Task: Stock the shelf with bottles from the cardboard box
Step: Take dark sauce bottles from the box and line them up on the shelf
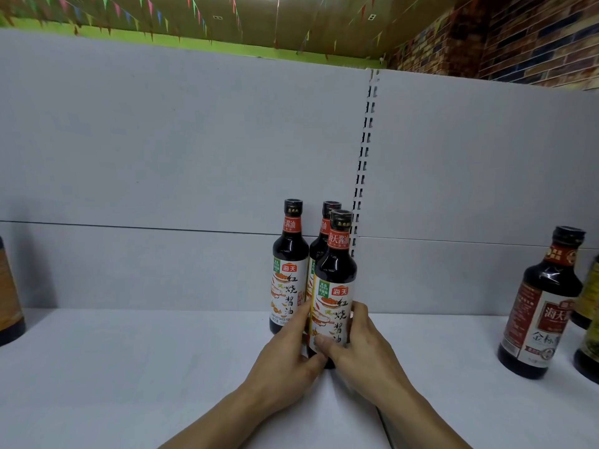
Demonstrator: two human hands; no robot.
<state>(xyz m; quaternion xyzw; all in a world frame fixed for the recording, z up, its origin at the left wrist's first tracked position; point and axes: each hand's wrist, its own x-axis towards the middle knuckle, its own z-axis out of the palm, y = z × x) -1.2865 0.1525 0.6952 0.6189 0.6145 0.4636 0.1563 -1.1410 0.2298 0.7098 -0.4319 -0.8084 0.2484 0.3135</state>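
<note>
Three dark soy sauce bottles with white-and-red labels stand upright on the white shelf (129, 367). The front bottle (334, 273) is held low down by both hands: my left hand (285, 354) wraps its left side, my right hand (356, 345) its right side, thumb across the label. Behind it stand a second bottle (289, 264) to the left and a third bottle (325, 234), mostly hidden. The cardboard box is out of view.
At the right stands a larger dark bottle (541, 306) with a red label, and the edges of more bottles (588, 348) beside it. A brown bottle (8, 296) shows at the left edge. A slotted upright (364, 157) divides the grey back panel.
</note>
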